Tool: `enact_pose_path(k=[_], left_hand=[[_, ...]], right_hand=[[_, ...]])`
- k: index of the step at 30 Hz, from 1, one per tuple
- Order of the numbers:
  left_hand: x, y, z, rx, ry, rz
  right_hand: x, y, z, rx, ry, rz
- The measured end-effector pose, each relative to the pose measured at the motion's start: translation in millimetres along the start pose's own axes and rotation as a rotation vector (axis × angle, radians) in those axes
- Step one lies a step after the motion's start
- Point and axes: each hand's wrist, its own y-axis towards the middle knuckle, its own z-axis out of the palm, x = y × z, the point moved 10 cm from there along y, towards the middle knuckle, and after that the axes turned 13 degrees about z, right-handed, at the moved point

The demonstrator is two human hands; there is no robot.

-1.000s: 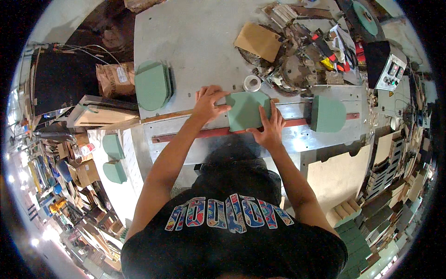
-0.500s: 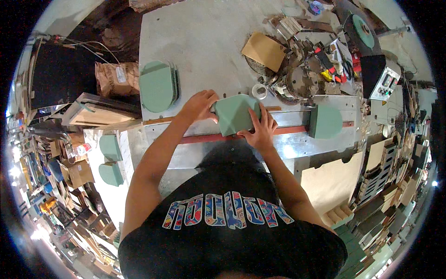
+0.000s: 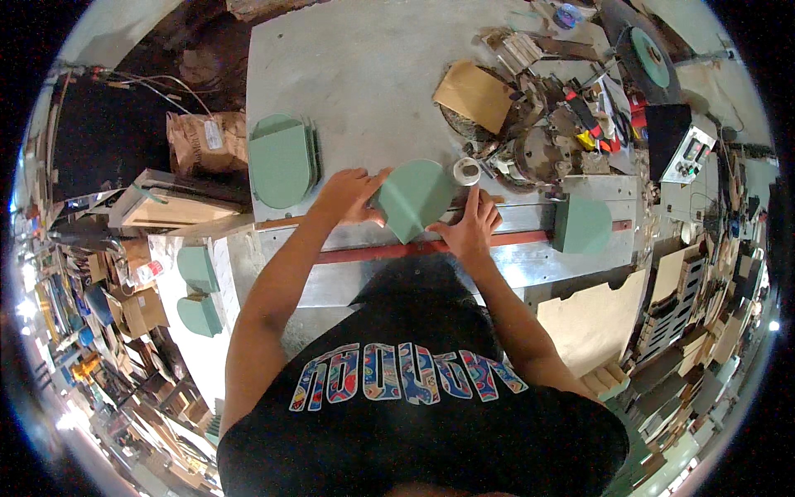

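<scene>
A green rounded panel [image 3: 412,199], with one corner pointing toward me, lies between my hands over the metal machine table. My left hand [image 3: 352,199] grips its left edge, fingers at the upper side and thumb lower down. At its lower right edge rests the thumb of my right hand [image 3: 472,230]; that index finger stretches up beside the white cup [image 3: 466,171]. To the left is a stack of similar green panels [image 3: 280,161]. Another green piece [image 3: 582,224] stands on the right, across the red strip [image 3: 356,251].
Two green pieces [image 3: 197,269] lie on a white surface at left. A brown paper sack [image 3: 207,142] sits beyond it. Machine parts [image 3: 530,153], a tan board [image 3: 474,95] and tools [image 3: 590,120] crowd the far right. A control box [image 3: 690,151] is farther right.
The green panel has turned between my hands, so a corner now points toward me. My right hand has shifted from over its right side to its lower right edge.
</scene>
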Motion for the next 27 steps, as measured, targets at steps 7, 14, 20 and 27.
enact_pose_path(k=[7,14,20,27], left_hand=[[16,-5,16,-0.094,0.033,-0.088],[14,-4,18,-0.125,0.038,-0.239],[6,3,20,-0.153,-0.085,-0.407],[-11,7,10,-0.335,-0.153,-0.479]], right_hand=[[-5,21,4,0.016,-0.207,-0.067],[-15,18,7,-0.092,-0.246,-0.128],[-11,14,-1,-0.094,-0.193,-0.136],[-18,9,2,-0.102,-0.169,-0.107]])
